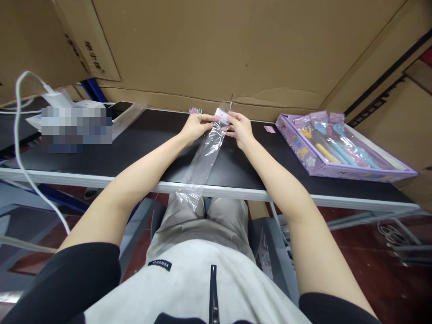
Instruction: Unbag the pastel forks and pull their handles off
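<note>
Between my two hands is a long clear plastic bag [204, 162], its lower end hanging over the table's front edge above my lap. A small pink and white printed card [222, 116] sits at the bag's top end. My left hand [196, 128] pinches the left side there, fingers closed. From the right, my right hand [240, 129] grips the card's edge between thumb and fingers. Just behind my left hand, purple and blue claw-shaped tips [195, 110] stick up, the rest of them hidden. A small pink card [269, 129] lies flat to the right of my right hand.
On the right stands a purple open box [315, 164] with several bagged claw-headed sticks [332, 139]. Clear bags [130, 118] lie at the back left, beside a white cable [17, 130] and a blurred-out area. Cardboard walls [202, 49] close off the black table's [151, 130] back.
</note>
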{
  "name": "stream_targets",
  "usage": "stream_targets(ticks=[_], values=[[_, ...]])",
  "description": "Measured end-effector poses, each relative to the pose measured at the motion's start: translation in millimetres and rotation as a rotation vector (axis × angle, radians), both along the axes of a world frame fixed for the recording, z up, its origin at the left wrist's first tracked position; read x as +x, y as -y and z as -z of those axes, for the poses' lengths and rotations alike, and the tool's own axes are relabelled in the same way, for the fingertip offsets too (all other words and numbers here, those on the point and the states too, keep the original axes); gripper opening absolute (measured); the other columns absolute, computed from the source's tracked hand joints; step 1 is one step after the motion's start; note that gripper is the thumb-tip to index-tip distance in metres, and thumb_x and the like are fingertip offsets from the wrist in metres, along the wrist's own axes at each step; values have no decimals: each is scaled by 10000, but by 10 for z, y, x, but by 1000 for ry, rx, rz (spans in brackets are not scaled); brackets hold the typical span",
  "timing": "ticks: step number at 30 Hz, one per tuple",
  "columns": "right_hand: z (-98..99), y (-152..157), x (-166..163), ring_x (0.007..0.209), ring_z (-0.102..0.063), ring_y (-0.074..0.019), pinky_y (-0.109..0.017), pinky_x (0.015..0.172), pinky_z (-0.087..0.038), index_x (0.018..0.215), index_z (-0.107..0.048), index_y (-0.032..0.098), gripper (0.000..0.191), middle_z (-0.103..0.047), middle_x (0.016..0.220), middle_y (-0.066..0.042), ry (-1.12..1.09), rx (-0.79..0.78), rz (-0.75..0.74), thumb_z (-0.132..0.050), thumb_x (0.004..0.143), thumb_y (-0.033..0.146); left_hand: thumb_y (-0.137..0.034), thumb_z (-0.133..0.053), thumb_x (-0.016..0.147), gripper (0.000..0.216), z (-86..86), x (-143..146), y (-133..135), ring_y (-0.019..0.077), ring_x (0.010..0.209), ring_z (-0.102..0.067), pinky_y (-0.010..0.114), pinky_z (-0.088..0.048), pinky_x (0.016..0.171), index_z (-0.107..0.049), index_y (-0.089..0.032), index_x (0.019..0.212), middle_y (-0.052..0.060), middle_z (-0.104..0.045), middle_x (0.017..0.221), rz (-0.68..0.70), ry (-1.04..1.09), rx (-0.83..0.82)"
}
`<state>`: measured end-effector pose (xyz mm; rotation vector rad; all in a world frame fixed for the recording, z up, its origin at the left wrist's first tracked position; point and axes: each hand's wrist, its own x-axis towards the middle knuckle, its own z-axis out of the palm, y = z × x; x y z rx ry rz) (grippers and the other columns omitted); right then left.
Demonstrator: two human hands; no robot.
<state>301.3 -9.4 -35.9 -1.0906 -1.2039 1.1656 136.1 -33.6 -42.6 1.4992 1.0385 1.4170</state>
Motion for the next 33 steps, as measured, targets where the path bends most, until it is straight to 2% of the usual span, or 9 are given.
stream_targets(ticks=[5, 10, 16, 20, 23, 26, 29, 33], values=[[16, -18, 19, 788, -686, -110, -349, 803, -642, 977, -596, 215, 114, -675, 929, 10, 38, 70, 2, -674, 936, 287, -19, -679, 669, 309, -6, 2, 10, 232, 929, -751, 393, -565, 999, -799, -90, 945, 91, -808, 928, -54, -65, -63], [92, -90, 40, 895, -672, -144, -343, 892, -600, 872, -604, 196, 146, -668, 901, -7, 214, 261, 27, -695, 902, 306, -9, -676, 676, 287, -20, -12, 20, 233, 943, -749, 376, -560, 1000, -799, -96, 921, 85, -807, 910, -123, -83, -97], [137, -175, 78, 935, -659, -179, -390, 1023, -527, 846, -633, 190, 124, -692, 939, -33, 459, 508, 25, -697, 874, 292, -2, -634, 699, 350, -25, -17, 11, 210, 883, -743, 356, -565, 965, -800, -94, 994, 85, -803, 914, -173, -103, -127], [137, -180, 84, 998, -648, -195, -399, 1049, -508, 841, -636, 195, 126, -689, 985, -48, 527, 610, 33, -691, 886, 299, 7, -621, 700, 361, -36, -10, 13, 191, 801, -720, 334, -569, 909, -798, -88, 1000, 74, -787, 858, -202, -126, -140], [132, -180, 88, 1062, -636, -209, -401, 1060, -507, 845, -637, 198, 189, -681, 1037, -64, 551, 679, 41, -690, 911, 367, 16, -603, 687, 373, -38, -28, -2, 184, 741, -695, 325, -566, 865, -795, -82, 992, 58, -754, 766, -230, -131, -172], [123, -218, 110, 1092, -636, -217, -410, 1068, -515, 906, -644, 207, 276, -680, 1054, -70, 537, 702, 66, -655, 948, 480, 21, -592, 660, 356, -29, -67, -37, 182, 699, -672, 321, -555, 850, -789, -79, 939, 47, -714, 691, -266, -136, -226], [112, -285, 155, 1090, -652, -212, -412, 1060, -526, 1020, -636, 216, 332, -683, 1034, -64, 493, 676, 112, -597, 980, 543, 36, -584, 625, 316, -23, -105, -60, 164, 687, -652, 297, -543, 840, -763, -91, 852, 43, -707, 705, -282, -122, -264], [84, -315, 204, 1080, -674, -200, -395, 1035, -536, 1141, -615, 212, 281, -686, 1045, -56, 434, 608, 157, -590, 997, 451, 40, -592, 624, 278, -31, -120, -45, 141, 678, -624, 269, -526, 801, -732, -115, 808, 39, -720, 770, -273, -113, -254]])
